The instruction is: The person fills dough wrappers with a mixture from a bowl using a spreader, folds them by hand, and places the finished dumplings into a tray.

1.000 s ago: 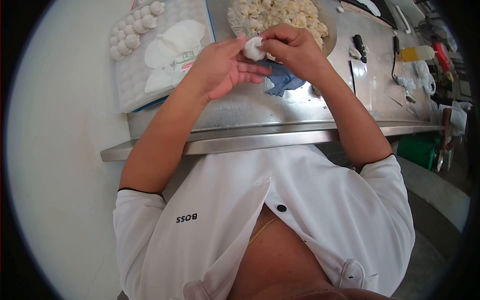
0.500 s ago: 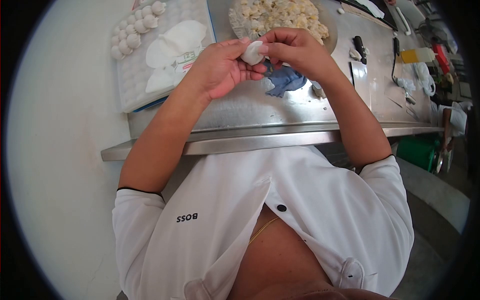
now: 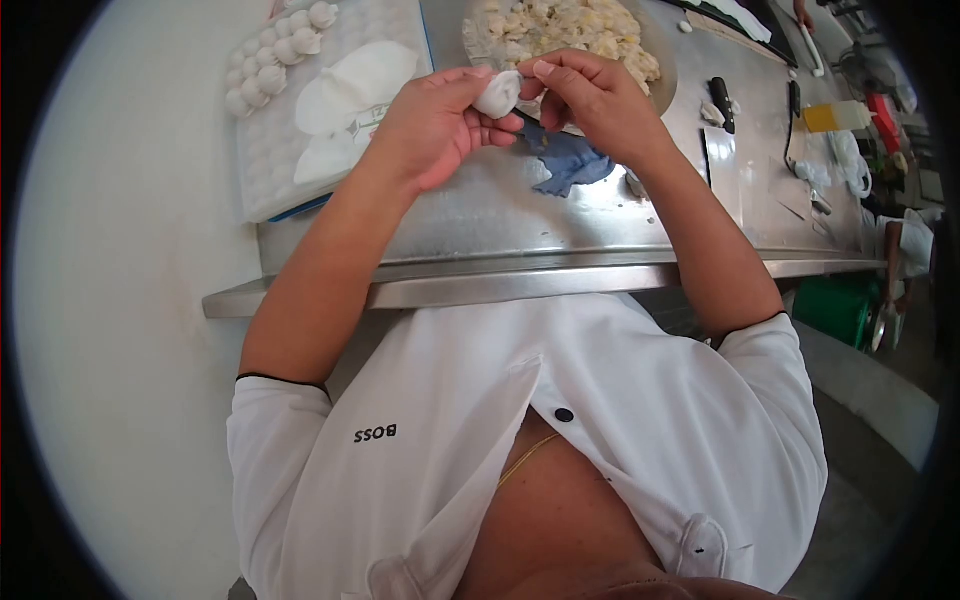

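Note:
A round white dumpling (image 3: 498,95) with a gathered, pleated top is held in my left hand (image 3: 432,125), between the thumb and the curled fingers. At the dumpling's right edge, the thumb and index finger of my right hand (image 3: 595,100) are pinched close together; the exact contact is small and partly hidden. Beyond my hands, a wide metal bowl (image 3: 668,75) holds a pale, chunky filling (image 3: 575,30). Several finished white dumplings (image 3: 270,80) sit in rows on the lidded plastic tray (image 3: 262,190) to the left, beside a stack of thin white wrappers (image 3: 350,85).
A blue cloth (image 3: 572,165) lies on the steel table (image 3: 480,225) under my right hand. To the right are a black-handled scraper (image 3: 722,105), a yellow squeeze bottle (image 3: 836,116) and a plastic bag (image 3: 848,160). A white wall (image 3: 120,250) borders the left side. Another person's arm (image 3: 893,250) shows at far right.
My right thumb has drawn back from the dumpling's face to its edge. The dumpling has turned in my left hand, and its pleated top now shows.

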A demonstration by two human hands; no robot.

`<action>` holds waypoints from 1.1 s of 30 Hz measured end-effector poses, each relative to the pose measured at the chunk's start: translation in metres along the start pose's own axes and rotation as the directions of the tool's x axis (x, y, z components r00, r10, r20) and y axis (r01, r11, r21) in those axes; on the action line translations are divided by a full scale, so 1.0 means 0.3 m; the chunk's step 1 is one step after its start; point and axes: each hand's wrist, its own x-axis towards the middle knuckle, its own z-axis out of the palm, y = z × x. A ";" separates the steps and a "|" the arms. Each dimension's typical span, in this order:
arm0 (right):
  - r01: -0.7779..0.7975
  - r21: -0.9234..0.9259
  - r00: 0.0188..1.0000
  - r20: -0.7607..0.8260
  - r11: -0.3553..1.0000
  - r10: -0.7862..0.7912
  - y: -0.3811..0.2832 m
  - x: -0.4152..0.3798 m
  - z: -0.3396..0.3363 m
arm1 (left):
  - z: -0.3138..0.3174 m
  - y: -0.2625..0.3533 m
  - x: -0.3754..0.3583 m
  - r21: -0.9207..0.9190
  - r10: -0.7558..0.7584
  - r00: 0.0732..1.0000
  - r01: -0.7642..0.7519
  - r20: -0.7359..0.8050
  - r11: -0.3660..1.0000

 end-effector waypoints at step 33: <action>-0.092 0.210 0.996 0.022 0.973 0.089 0.052 0.009 0.028 | -0.028 -0.022 0.023 0.068 0.072 0.995 -0.067 -0.071 0.995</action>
